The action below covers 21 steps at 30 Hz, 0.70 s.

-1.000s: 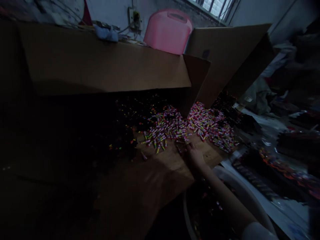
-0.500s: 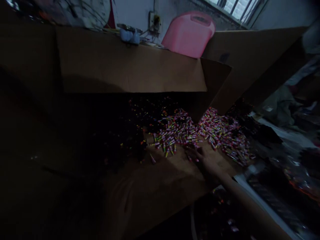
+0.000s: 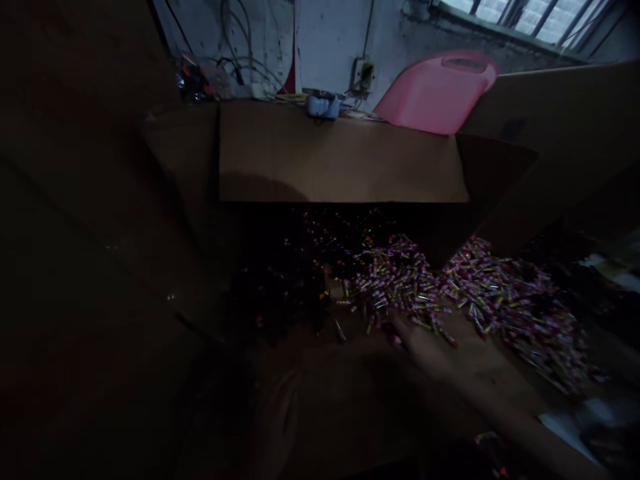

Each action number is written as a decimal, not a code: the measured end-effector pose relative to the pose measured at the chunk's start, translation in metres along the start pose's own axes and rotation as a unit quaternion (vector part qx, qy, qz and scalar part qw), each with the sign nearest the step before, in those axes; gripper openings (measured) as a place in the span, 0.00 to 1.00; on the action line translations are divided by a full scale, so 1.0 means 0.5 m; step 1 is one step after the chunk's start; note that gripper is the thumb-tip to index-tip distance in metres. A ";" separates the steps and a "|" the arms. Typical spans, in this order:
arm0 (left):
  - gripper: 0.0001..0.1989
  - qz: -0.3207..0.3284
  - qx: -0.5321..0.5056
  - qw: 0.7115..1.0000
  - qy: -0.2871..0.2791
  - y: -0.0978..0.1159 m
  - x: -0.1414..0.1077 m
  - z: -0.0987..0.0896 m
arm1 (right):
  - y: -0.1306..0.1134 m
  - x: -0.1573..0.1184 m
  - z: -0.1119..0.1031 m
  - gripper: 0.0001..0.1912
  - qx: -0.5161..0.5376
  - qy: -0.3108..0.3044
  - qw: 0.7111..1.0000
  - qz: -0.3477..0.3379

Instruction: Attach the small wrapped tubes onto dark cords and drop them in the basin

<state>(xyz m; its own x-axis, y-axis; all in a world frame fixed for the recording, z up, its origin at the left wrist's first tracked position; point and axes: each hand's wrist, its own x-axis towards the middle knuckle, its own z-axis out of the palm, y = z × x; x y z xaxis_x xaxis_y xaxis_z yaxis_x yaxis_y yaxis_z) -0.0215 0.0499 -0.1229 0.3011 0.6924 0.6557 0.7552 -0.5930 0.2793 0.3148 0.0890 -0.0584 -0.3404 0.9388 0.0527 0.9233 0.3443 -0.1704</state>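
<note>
A pile of small pink-and-yellow wrapped tubes (image 3: 400, 277) lies on the brown cardboard surface (image 3: 480, 357). My right hand (image 3: 413, 340) reaches in from the lower right to the pile's near edge. Its fingers are dim and blurred, bent down over a few tubes, and a pink tube end (image 3: 395, 340) shows beneath them. In deep shadow at lower centre, my left hand (image 3: 280, 407) rests low with its fingers loosely extended; I see nothing in it. One loose tube (image 3: 340, 331) lies on the cardboard between the two hands.
A large cardboard box (image 3: 340, 157) stands open behind, its flap hanging over a dark inside with tiny coloured bits. More tubes (image 3: 530, 307) spread to the right of its edge. A pink plastic chair back (image 3: 440, 90) and a wall socket (image 3: 363, 75) are beyond.
The view has swung left, so everything sits further right. Against the pile, my right hand has moved left, with pink tube ends under its fingers. My left hand remains low in shadow.
</note>
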 end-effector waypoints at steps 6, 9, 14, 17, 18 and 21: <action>0.15 0.041 0.023 0.999 0.014 -0.023 -0.021 0.008 | -0.081 0.121 0.044 0.28 0.037 -0.064 0.981 -0.177; 0.14 0.000 0.002 1.000 0.000 -0.029 -0.035 0.015 | -0.084 0.159 0.061 0.27 0.069 -0.090 0.964 -0.241; 0.13 -0.023 0.008 1.000 0.014 -0.025 -0.041 0.019 | -0.071 0.174 0.072 0.22 0.227 -0.094 0.950 -0.191; 0.12 -0.013 0.015 0.999 0.036 -0.029 -0.042 0.022 | -0.063 0.181 0.069 0.16 0.281 -0.028 0.955 -0.089; 0.11 -0.009 0.020 0.999 0.045 -0.031 -0.042 0.024 | -0.061 0.186 0.066 0.14 0.308 -0.004 0.950 -0.048; 0.14 0.004 0.038 0.997 0.063 -0.037 -0.043 0.029 | -0.059 0.208 0.058 0.20 0.393 0.033 0.916 0.066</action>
<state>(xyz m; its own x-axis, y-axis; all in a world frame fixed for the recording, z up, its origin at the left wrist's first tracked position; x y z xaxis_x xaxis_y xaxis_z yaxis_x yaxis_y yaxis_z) -0.0334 0.0520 -0.1522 0.2355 0.6276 0.7421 0.7969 -0.5617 0.2221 0.2468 0.1763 -0.0764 -0.2004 0.9791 0.0356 0.5324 0.1393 -0.8349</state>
